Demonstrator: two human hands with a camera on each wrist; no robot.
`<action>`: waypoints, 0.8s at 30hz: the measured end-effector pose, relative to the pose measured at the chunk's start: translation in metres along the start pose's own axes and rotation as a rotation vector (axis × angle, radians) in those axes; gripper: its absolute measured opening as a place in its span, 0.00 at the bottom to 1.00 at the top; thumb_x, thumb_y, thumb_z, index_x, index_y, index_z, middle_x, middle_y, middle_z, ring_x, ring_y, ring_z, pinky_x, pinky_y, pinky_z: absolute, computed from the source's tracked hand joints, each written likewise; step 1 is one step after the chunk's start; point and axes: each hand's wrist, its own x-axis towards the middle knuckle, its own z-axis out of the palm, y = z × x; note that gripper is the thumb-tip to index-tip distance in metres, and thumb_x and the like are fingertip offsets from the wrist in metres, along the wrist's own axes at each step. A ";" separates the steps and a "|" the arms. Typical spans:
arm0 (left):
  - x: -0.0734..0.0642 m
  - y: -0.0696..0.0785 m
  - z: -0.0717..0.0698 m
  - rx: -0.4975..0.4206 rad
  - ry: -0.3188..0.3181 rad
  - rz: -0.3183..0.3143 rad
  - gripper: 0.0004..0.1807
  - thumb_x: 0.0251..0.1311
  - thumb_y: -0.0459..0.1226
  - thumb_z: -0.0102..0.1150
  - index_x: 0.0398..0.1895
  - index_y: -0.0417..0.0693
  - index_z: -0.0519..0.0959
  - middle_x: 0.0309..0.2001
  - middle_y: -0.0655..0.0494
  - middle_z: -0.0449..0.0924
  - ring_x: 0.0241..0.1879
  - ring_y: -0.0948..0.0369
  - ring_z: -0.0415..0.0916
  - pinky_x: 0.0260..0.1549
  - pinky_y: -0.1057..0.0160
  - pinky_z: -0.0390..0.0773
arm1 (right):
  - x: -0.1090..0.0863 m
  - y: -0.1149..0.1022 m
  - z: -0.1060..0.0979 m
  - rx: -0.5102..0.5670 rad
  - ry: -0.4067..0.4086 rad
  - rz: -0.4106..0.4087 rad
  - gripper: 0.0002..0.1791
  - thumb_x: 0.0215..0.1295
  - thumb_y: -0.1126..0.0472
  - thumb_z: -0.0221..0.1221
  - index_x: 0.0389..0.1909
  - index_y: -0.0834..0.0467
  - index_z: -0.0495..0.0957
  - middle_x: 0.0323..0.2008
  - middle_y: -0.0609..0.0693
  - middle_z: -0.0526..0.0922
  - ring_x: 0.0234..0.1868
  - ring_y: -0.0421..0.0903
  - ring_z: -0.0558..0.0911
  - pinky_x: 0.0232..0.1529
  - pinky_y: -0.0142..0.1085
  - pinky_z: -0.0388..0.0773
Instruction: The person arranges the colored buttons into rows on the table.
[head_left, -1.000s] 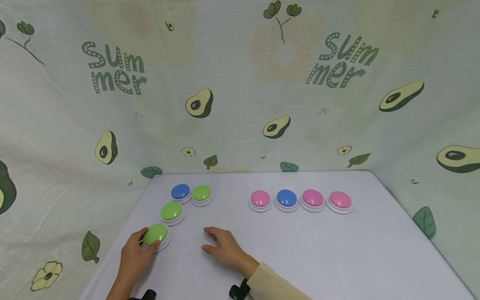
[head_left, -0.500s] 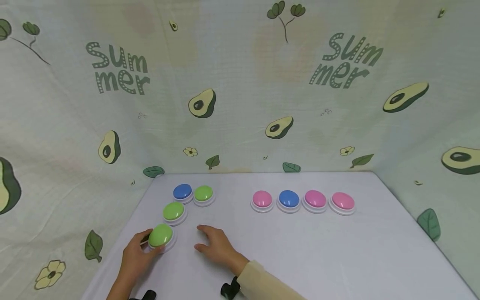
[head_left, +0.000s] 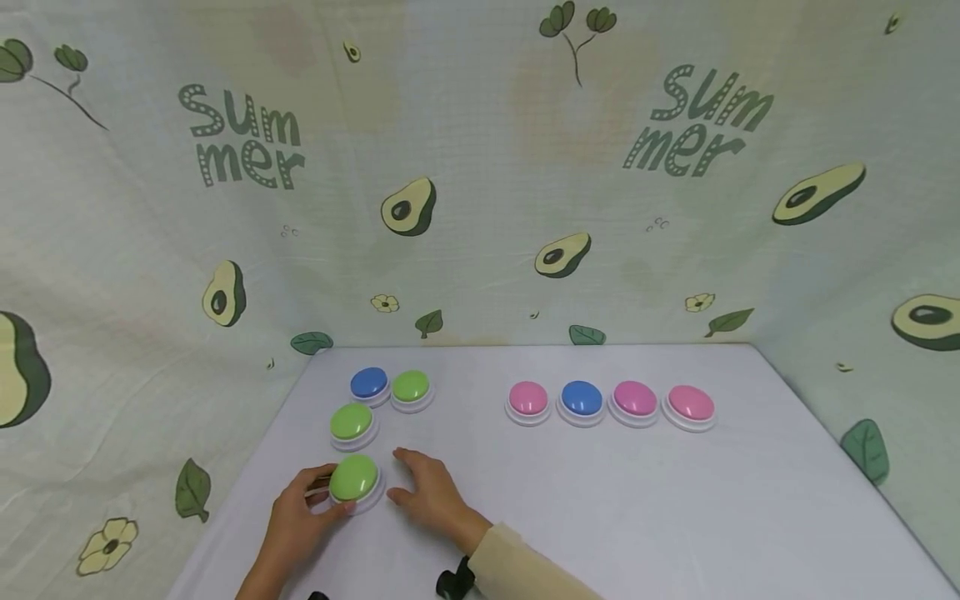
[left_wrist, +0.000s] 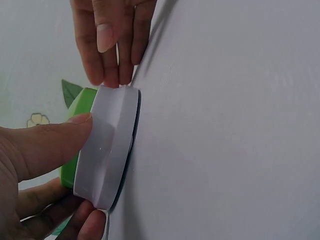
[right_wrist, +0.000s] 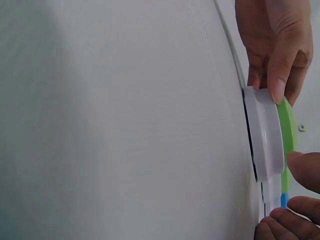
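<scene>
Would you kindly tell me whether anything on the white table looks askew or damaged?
Nothing stands out. The nearest round, white-based green button in the left hand looks intact, and the seven other buttons stand dome up, with no visible spill or damage.

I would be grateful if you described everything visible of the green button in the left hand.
The green button has a glossy, domed green cap on a round, stepped white base with a thin dark edge underneath; cap and base look like plastic. It faces cap-up toward the left side of the white table; whether it rests flat is unclear. The left hand grips it between thumb and fingers. The right hand is close by its other side; whether it touches is unclear.
</scene>
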 end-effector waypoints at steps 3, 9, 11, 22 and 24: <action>-0.002 0.003 0.006 -0.021 0.013 0.045 0.38 0.48 0.32 0.84 0.63 0.33 0.75 0.61 0.38 0.80 0.59 0.42 0.79 0.57 0.56 0.84 | -0.001 0.000 0.001 0.000 0.018 -0.018 0.30 0.68 0.63 0.69 0.69 0.66 0.75 0.67 0.60 0.79 0.70 0.57 0.76 0.73 0.46 0.72; -0.006 0.006 0.014 -0.046 0.036 0.110 0.37 0.45 0.32 0.85 0.60 0.33 0.78 0.59 0.39 0.82 0.61 0.39 0.79 0.61 0.48 0.81 | -0.001 0.002 0.005 -0.024 0.042 -0.045 0.28 0.66 0.64 0.68 0.66 0.66 0.77 0.66 0.60 0.80 0.68 0.56 0.78 0.72 0.45 0.73; -0.006 0.006 0.016 -0.066 0.033 0.115 0.37 0.45 0.31 0.85 0.60 0.33 0.78 0.59 0.39 0.82 0.61 0.39 0.79 0.61 0.50 0.81 | -0.001 0.003 0.006 -0.030 0.044 -0.047 0.28 0.66 0.63 0.69 0.66 0.66 0.77 0.65 0.60 0.81 0.68 0.56 0.78 0.72 0.45 0.73; -0.006 0.009 0.030 -0.193 0.047 0.165 0.34 0.43 0.27 0.84 0.57 0.33 0.80 0.57 0.39 0.83 0.56 0.42 0.82 0.54 0.61 0.85 | -0.007 0.001 -0.001 0.039 0.058 -0.015 0.32 0.58 0.62 0.77 0.62 0.65 0.79 0.61 0.58 0.84 0.65 0.53 0.81 0.70 0.44 0.76; -0.006 0.012 0.032 -0.200 0.047 0.168 0.34 0.43 0.27 0.84 0.57 0.32 0.80 0.57 0.38 0.83 0.56 0.41 0.82 0.54 0.60 0.85 | -0.008 0.001 -0.005 0.063 0.059 0.002 0.32 0.57 0.62 0.77 0.62 0.65 0.80 0.61 0.57 0.84 0.65 0.53 0.81 0.69 0.44 0.76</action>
